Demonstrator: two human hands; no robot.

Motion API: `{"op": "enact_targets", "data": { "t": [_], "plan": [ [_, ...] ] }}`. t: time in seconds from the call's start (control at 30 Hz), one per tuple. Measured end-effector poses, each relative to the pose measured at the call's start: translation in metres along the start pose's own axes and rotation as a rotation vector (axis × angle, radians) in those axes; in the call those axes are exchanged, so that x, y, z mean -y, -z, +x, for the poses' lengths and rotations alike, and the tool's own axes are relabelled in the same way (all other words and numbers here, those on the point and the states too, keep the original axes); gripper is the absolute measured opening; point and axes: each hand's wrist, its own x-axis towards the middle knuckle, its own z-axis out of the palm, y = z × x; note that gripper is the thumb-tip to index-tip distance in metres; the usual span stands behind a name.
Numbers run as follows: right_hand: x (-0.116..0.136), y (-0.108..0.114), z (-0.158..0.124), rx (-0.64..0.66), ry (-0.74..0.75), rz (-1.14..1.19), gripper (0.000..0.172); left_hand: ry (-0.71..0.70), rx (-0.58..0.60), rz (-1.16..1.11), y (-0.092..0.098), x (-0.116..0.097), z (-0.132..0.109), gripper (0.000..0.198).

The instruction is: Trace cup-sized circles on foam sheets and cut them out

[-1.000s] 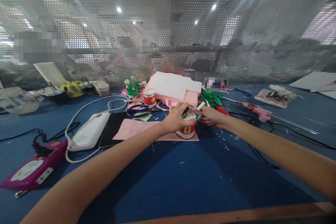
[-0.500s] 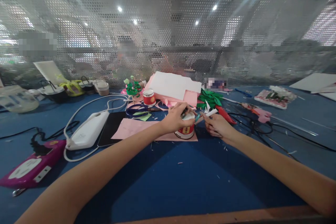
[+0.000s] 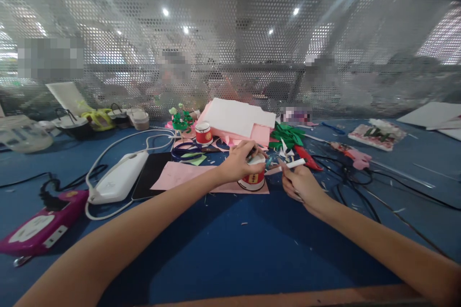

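Note:
My left hand (image 3: 242, 159) is closed around the top of a small red cup (image 3: 254, 179) with a white upper part. The cup rests on a pink paper strip (image 3: 205, 176), and the fingers partly hide it. Between those fingers a dark bit shows, too small to name. To the right of the cup, my right hand (image 3: 302, 184) pinches a slim white pen-like tool (image 3: 293, 164). Its thin front end points left, toward the cup; I cannot tell if they touch. A small teal piece (image 3: 268, 161) shows between the hands.
Behind the hands lie white and pink sheets (image 3: 237, 117), blue-handled scissors (image 3: 187, 150), another red cup (image 3: 203, 133) and green leaf pieces (image 3: 286, 135). A pink glue gun (image 3: 360, 159) with cables lies right. At left are a white power bank-like block (image 3: 120, 180) and a purple socket strip (image 3: 45, 225).
My right hand has shifted slightly right and down, drawing the white tool a little away from the cup. My left hand stays on the cup.

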Motion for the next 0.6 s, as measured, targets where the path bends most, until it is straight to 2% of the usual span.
{"op": "enact_targets", "data": {
  "t": [0.23, 0.6],
  "plan": [
    [0.005, -0.005, -0.014, -0.049, -0.008, -0.057, 0.061, 0.005, -0.003, 0.018, 0.0, 0.0, 0.0, 0.025],
    [0.003, -0.001, -0.028, 0.036, 0.016, -0.104, 0.062, 0.036, -0.009, -0.002, 0.0, 0.002, 0.001, 0.022]
  ]
}}
